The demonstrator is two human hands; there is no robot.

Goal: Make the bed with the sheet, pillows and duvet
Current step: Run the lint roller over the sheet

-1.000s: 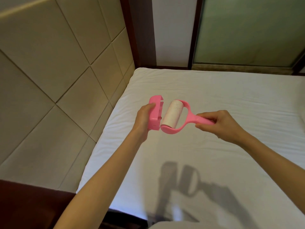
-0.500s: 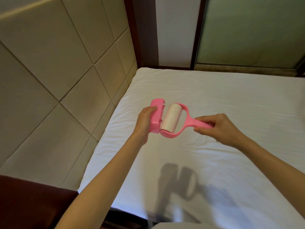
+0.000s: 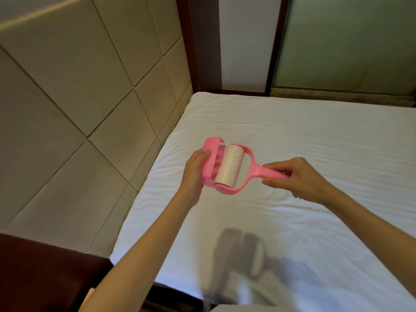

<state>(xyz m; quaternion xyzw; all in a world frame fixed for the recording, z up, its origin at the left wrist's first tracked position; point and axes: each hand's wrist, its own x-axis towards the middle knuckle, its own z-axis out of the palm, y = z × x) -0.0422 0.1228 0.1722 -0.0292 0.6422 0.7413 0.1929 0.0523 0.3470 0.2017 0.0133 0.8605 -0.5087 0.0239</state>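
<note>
A white fitted sheet (image 3: 304, 136) covers the bed, smooth with faint creases. Above it I hold a pink lint roller (image 3: 229, 168) with a pale sticky roll. My right hand (image 3: 295, 176) pinches its pink handle. My left hand (image 3: 194, 167) grips the pink cover (image 3: 210, 158), which sits against the roll's left side. No pillows or duvet are in view.
A padded beige headboard (image 3: 78, 109) runs along the bed's left side. A dark wooden piece (image 3: 40, 273) sits at the near left corner. Behind the bed stand a dark wood frame (image 3: 202, 41) and a frosted glass panel (image 3: 349, 41).
The cover and the roll have come closer together, and both hands have drifted slightly. The view has shifted a little.
</note>
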